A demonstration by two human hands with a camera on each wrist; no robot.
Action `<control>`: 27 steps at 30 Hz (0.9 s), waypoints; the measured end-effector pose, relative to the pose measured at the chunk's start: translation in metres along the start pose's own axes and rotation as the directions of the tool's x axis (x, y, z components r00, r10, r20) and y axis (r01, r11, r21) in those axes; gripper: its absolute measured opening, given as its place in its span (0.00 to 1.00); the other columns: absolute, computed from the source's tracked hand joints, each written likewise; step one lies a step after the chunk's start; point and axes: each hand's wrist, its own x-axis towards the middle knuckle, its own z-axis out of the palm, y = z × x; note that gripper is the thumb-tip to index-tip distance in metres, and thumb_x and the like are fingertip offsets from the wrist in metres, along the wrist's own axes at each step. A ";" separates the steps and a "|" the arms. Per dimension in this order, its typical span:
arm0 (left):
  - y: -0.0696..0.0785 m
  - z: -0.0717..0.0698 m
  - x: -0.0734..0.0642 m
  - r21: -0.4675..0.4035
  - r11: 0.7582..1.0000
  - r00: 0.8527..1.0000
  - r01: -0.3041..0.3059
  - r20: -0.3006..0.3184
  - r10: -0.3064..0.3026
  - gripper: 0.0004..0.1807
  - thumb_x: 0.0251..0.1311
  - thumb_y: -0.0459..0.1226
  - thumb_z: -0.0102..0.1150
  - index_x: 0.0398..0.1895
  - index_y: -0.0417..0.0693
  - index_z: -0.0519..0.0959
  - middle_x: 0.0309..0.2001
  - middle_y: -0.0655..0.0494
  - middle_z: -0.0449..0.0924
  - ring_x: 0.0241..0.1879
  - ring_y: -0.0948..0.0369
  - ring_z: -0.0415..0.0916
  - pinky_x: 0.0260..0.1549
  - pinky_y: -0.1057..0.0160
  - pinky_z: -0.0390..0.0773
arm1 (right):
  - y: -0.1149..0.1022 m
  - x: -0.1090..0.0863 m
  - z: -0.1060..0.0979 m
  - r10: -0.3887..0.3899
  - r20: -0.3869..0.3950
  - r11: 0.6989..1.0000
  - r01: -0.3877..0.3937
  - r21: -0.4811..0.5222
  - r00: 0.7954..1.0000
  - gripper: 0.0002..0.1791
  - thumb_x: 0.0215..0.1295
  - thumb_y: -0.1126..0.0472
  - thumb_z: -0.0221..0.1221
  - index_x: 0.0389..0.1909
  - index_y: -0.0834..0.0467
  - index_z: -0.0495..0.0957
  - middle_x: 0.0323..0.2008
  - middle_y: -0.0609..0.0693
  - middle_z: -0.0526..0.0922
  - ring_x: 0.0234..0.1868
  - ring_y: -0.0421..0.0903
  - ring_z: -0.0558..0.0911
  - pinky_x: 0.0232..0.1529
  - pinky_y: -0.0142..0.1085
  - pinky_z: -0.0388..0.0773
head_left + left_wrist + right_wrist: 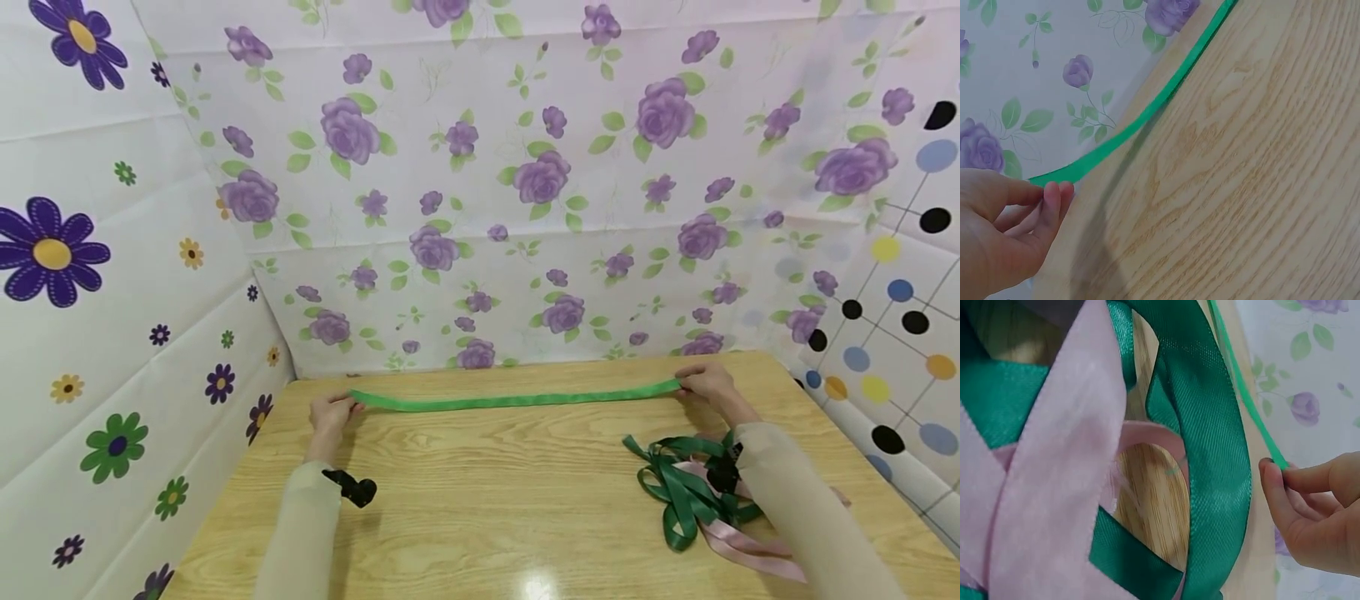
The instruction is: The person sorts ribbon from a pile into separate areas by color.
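Observation:
A bright green ribbon (517,401) stretches across the back of the table, sagging a little in the middle. Its left end is pinched between the thumb and fingers of my left hand (332,412), as the left wrist view also shows with the ribbon (1110,145) running up and away. At the other end my right hand (708,387) pinches the ribbon between thumb and fingertips. Below the right forearm lies a loose heap of dark green ribbon (678,508) and pink ribbon (750,554), seen close up in the right wrist view, where loops of both overlap.
The wooden table (480,500) has a floral cloth (540,250) hanging behind its back edge. Patterned sheets stand at both sides, the left sheet (135,333) with daisies and the right sheet (900,350) with dots. A black wrist camera (352,487) sits on the left forearm.

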 end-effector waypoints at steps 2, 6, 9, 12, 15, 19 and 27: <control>-0.001 -0.001 0.002 -0.009 1.000 1.000 -0.004 -0.022 0.004 0.20 0.59 0.27 0.50 0.56 0.31 0.70 0.48 0.34 0.76 0.27 0.64 0.82 0.42 0.63 0.79 | 0.002 0.000 0.000 -0.013 -0.020 0.999 0.013 -0.039 1.000 0.21 0.66 0.68 0.46 0.58 0.73 0.65 0.45 0.66 0.76 0.37 0.51 0.83 0.44 0.42 0.79; -0.003 -0.002 0.006 0.038 0.999 0.998 -0.024 -0.061 0.026 0.21 0.56 0.26 0.50 0.55 0.30 0.71 0.37 0.38 0.81 0.22 0.65 0.80 0.32 0.66 0.81 | 0.006 0.000 -0.001 -0.049 -0.024 0.985 0.045 -0.168 0.999 0.23 0.65 0.65 0.46 0.58 0.73 0.65 0.32 0.59 0.79 0.23 0.43 0.78 0.34 0.40 0.79; -0.003 -0.001 0.007 0.093 0.995 0.997 -0.036 -0.071 0.042 0.20 0.57 0.27 0.48 0.54 0.32 0.71 0.37 0.39 0.81 0.22 0.66 0.79 0.30 0.65 0.80 | 0.004 0.000 -0.002 -0.064 -0.005 0.968 0.061 -0.242 0.998 0.26 0.63 0.63 0.43 0.59 0.73 0.63 0.16 0.47 0.73 0.14 0.37 0.65 0.26 0.38 0.73; 0.000 0.003 0.004 0.136 0.989 0.997 -0.062 -0.047 0.069 0.20 0.59 0.29 0.45 0.56 0.33 0.70 0.45 0.36 0.77 0.25 0.65 0.78 0.35 0.62 0.80 | -0.001 -0.003 -0.003 -0.092 -0.010 0.960 0.086 -0.266 0.996 0.27 0.61 0.63 0.41 0.60 0.73 0.61 0.15 0.49 0.73 0.12 0.37 0.61 0.23 0.38 0.71; 0.004 0.007 0.000 0.190 0.976 0.994 -0.105 -0.006 0.108 0.21 0.60 0.31 0.44 0.57 0.35 0.69 0.48 0.35 0.75 0.28 0.64 0.78 0.35 0.64 0.79 | -0.008 -0.006 0.000 -0.142 -0.020 0.946 0.130 -0.298 0.990 0.25 0.63 0.63 0.42 0.58 0.73 0.64 0.32 0.63 0.78 0.15 0.37 0.66 0.24 0.39 0.74; 0.010 0.013 -0.006 0.253 0.952 0.985 -0.173 0.047 0.166 0.19 0.60 0.32 0.46 0.55 0.36 0.72 0.49 0.34 0.77 0.29 0.62 0.81 0.28 0.71 0.76 | -0.017 -0.012 0.006 -0.176 0.030 0.930 0.176 -0.322 0.984 0.22 0.66 0.62 0.43 0.56 0.73 0.67 0.50 0.72 0.71 0.20 0.41 0.71 0.32 0.42 0.77; 0.013 0.024 -0.013 0.289 0.917 0.952 -0.275 0.216 0.217 0.17 0.64 0.32 0.43 0.53 0.35 0.72 0.48 0.34 0.77 0.37 0.52 0.82 0.32 0.66 0.79 | -0.022 -0.020 0.015 -0.249 0.182 0.891 0.299 -0.342 0.951 0.19 0.67 0.64 0.45 0.52 0.73 0.70 0.36 0.65 0.79 0.26 0.49 0.76 0.29 0.44 0.77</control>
